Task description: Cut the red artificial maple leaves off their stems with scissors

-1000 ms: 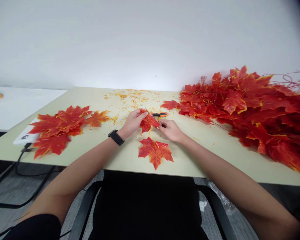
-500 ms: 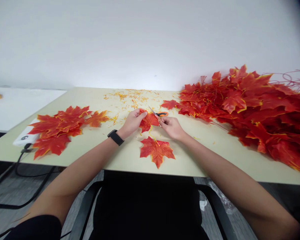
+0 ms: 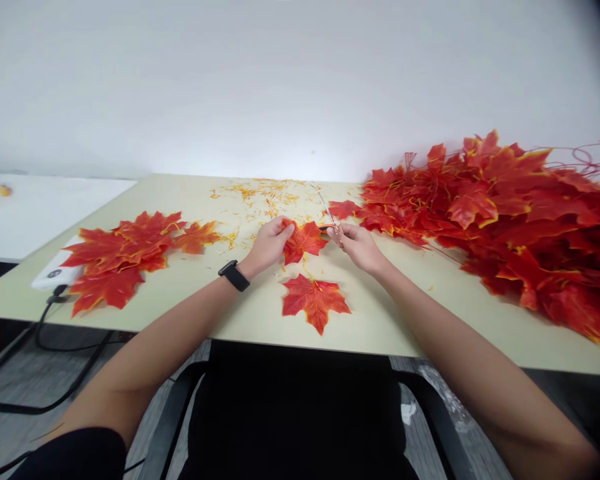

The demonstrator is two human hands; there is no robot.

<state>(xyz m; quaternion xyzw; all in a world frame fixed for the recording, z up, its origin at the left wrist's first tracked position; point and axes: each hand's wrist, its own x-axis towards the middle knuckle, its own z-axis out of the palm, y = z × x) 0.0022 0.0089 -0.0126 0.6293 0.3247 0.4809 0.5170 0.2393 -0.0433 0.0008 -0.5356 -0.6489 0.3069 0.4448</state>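
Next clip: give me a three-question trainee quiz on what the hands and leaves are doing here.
1. True or false: the left hand grips a red leaf above the table.
2. What does the right hand hold? A) scissors B) a cable C) a phone
3. On which side of the table is the big heap of leaves?

Key: 1 true. 2 A, with the thin blades pointing up and away. 3 the person's right; a smaller pile lies on the left.

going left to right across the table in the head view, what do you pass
white device → small leaf pile → left hand → held leaf → right hand → big leaf heap
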